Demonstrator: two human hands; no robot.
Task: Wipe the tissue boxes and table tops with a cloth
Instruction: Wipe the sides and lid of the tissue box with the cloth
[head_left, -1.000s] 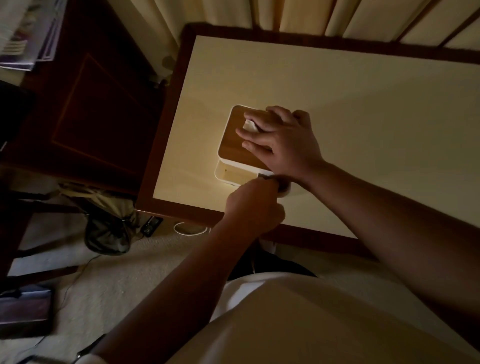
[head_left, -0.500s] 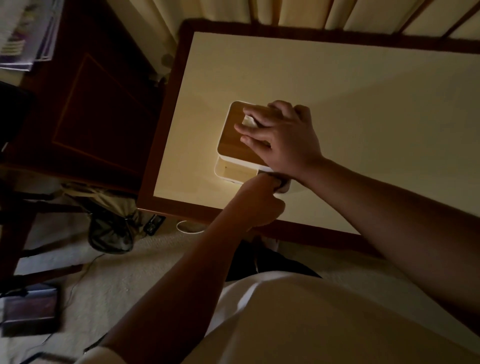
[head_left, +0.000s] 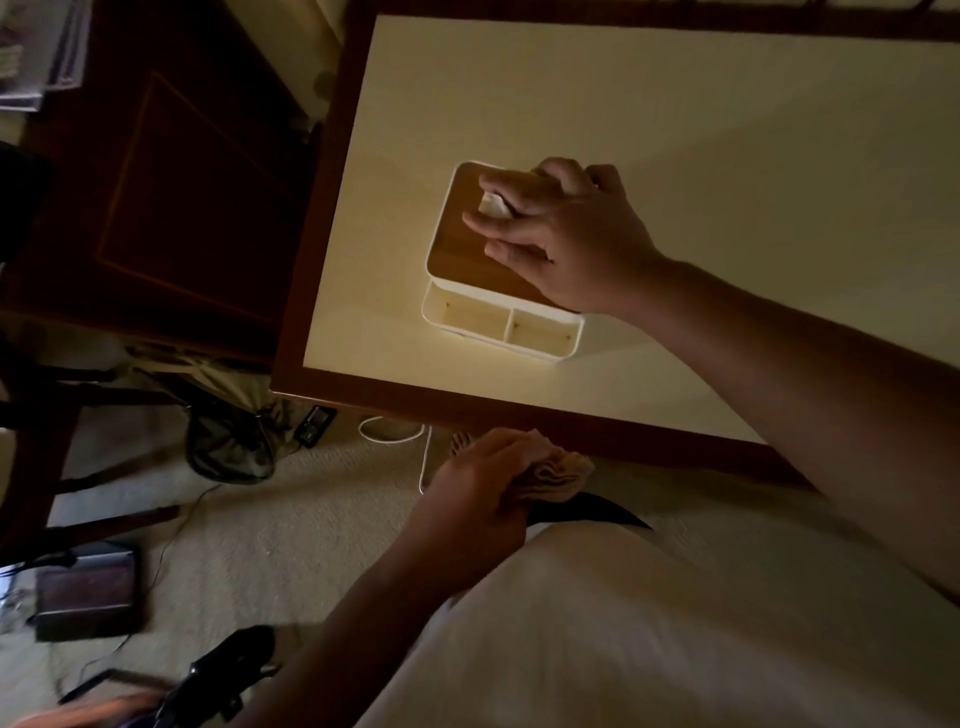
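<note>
Wood-lidded white tissue box (head_left: 462, 260) sits near the cream table (head_left: 675, 130) front-left corner, with the right hand (head_left: 571, 244) lying flat on the lid, fingers straight. Meanwhile the left hand (head_left: 478, 488) grips the bunched-up cloth (head_left: 558, 473) just off the table's near edge.

Right hand (head_left: 566, 244) rests on tissue box (head_left: 467, 260); left hand (head_left: 478, 483) grips cloth (head_left: 558, 470).

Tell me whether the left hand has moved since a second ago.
Yes. The left hand, gripping the cloth, has pulled back from the tissue box, past the near edge of the table.
</note>
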